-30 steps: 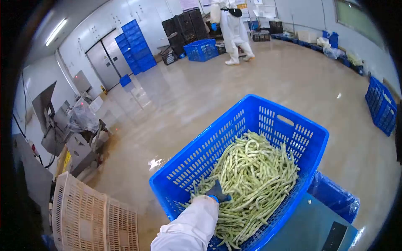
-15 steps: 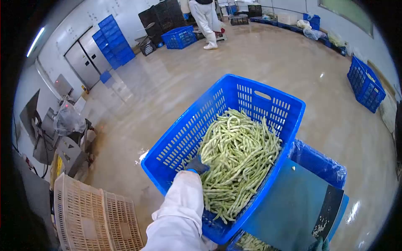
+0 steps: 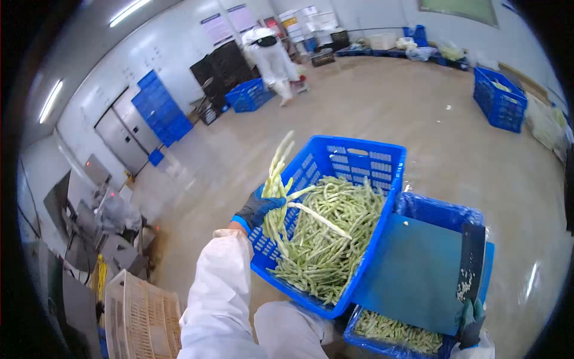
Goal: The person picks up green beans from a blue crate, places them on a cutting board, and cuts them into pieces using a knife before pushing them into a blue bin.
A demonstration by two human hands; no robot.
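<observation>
My left hand [image 3: 260,206], in a dark blue glove, is closed around a bunch of long green beans [image 3: 276,185]. It lifts them above the left side of a blue plastic crate [image 3: 373,143], which holds a heap of the same beans [image 3: 335,239]. My right hand [image 3: 472,320], gloved too, is at the lower right, closed on the handle end of a wide dark-bladed knife [image 3: 471,254]. The blade lies along the right edge of a blue-green cutting board [image 3: 412,269], with small pale bits stuck to it. Under the board, a lined crate contains cut bean pieces [image 3: 397,332].
Beyond the board stands a blue bin lined with clear plastic [image 3: 439,209]. Beige slatted crates [image 3: 143,317] stand at lower left, near grey machinery [image 3: 119,251]. A person in white [image 3: 272,63] is at the back, by stacked crates. Another blue crate [image 3: 501,99] sits at right.
My left hand has come up out of the crate with a bunch of beans. The view has tilted upward, and my right hand and its knife show more fully.
</observation>
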